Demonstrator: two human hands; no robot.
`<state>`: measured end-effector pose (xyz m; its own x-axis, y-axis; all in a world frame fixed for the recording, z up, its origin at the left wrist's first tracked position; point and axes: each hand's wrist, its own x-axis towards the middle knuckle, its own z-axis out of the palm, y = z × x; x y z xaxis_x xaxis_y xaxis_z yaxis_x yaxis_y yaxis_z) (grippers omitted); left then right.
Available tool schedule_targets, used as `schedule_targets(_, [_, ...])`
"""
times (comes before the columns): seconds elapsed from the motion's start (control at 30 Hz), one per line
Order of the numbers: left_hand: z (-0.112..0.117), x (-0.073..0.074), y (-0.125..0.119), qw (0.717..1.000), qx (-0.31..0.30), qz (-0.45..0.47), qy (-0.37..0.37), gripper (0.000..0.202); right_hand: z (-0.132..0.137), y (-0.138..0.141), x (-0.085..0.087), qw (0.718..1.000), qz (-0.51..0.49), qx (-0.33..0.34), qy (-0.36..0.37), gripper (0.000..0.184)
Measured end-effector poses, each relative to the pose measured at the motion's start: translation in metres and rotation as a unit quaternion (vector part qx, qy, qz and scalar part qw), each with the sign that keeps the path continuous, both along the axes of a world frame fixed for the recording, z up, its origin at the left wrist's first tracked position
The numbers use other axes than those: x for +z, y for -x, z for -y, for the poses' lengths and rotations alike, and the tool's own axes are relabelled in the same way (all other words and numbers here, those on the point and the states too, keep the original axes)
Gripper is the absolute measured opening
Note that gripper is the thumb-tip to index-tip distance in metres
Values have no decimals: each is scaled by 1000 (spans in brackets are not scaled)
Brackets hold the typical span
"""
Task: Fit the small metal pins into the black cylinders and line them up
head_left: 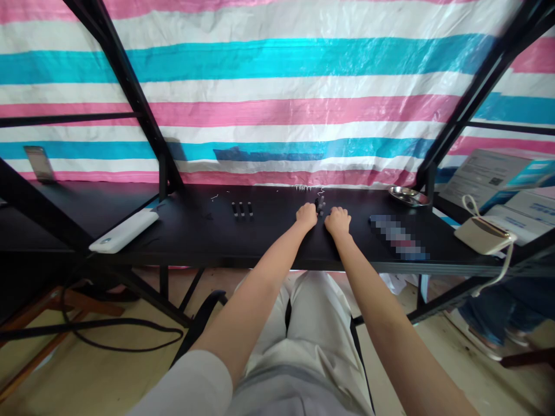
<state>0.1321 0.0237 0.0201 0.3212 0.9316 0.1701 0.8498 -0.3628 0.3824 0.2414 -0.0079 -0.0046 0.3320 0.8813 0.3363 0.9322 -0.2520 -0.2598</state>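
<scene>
My left hand (pixel 307 215) rests on the black table with its fingers curled closed. It is right beside a small cluster of dark and silvery cylindrical pieces (pixel 321 205); whether it grips one of them is hidden. On the other side of that cluster, my right hand (pixel 338 222) is also on the table, fingers bent and drawn in, and anything under them is out of sight. Farther left, three short black cylinders with pale ends (pixel 241 209) stand in a row. Several tiny white pieces (pixel 303 188) line the table's back edge.
A shiny metal dish (pixel 408 197) sits at the back right, with a blurred-out flat item (pixel 398 237) before it. A cream corded box (pixel 484 235) is at the right end. To the left lies a long white device (pixel 125 231). Black frame posts (pixel 147 115) flank the table.
</scene>
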Motion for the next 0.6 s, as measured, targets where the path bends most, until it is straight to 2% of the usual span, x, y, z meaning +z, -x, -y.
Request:
schedule_targets(0.17, [-1, -1, 22, 1000, -19, 6, -22, 14, 0, -2, -1, 1000, -20, -10, -12, 34])
schedule_targets(0.4, [7, -10, 94, 991, -86, 75, -69, 11, -1, -3, -4, 999, -30, -17, -20, 35])
schedule_targets(0.5, [9, -18, 116, 988, -49, 127, -79, 12, -1, -1, -4, 1000, -18, -19, -17, 34])
schedule_targets(0.6, [11, -23, 125, 979, -21, 180, -90, 14, 1, 2, -3, 1000, -1, -14, -21, 34])
